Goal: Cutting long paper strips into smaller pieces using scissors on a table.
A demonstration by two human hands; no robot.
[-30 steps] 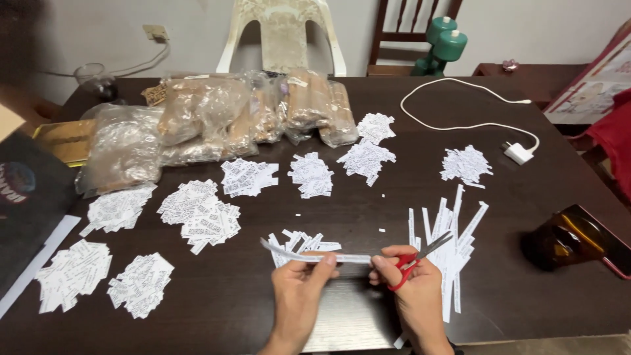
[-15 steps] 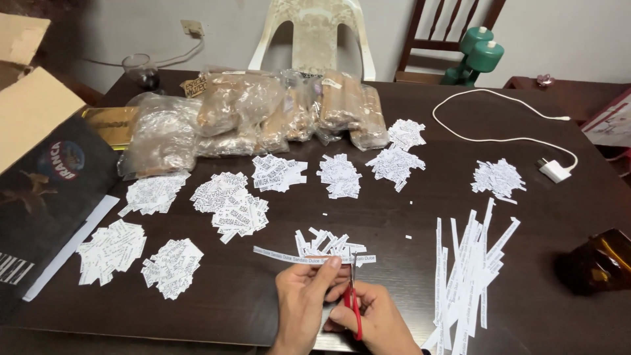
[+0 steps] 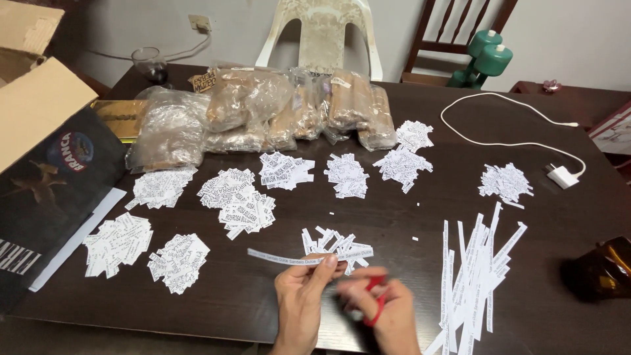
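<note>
My left hand (image 3: 301, 297) pinches a long white printed paper strip (image 3: 282, 257) that sticks out to the left over the dark wooden table (image 3: 394, 217). Beside it, my right hand (image 3: 388, 309) grips red-handled scissors (image 3: 376, 304), blurred, close to the strip's right end. Just beyond both hands lies a small heap of cut paper slips (image 3: 335, 244). A loose bundle of long uncut strips (image 3: 474, 276) lies to the right of my right hand.
Several piles of cut slips (image 3: 236, 197) spread across the table. Clear bags of brown goods (image 3: 276, 112) line the far side. A cardboard box (image 3: 46, 164) sits left, a white charger with cable (image 3: 562, 174) right, an amber glass object (image 3: 601, 269) far right. Chairs stand behind.
The view has shifted left across the table. My hands stay together near the front edge, still holding the strip and scissors; the scissors have swung down in my right hand.
</note>
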